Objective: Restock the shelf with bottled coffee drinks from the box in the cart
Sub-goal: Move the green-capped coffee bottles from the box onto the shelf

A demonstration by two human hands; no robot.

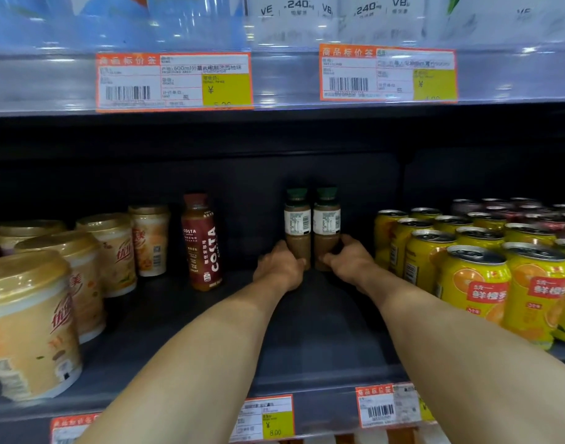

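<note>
Green-capped left bottle [297, 225] & right bottle [326, 225] are standing side by side on shelf [307, 331]. L hand [279, 265] is gripping left bottle low, R hand [350, 259] gripping right bottle.

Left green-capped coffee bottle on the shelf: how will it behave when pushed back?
Probably rigid: the left bottle shows no dent where the left hand grips it low. Tall, narrow and full to the neck, so likely heavy for its size and tippy if pushed high. Smooth sides may slip.
</note>
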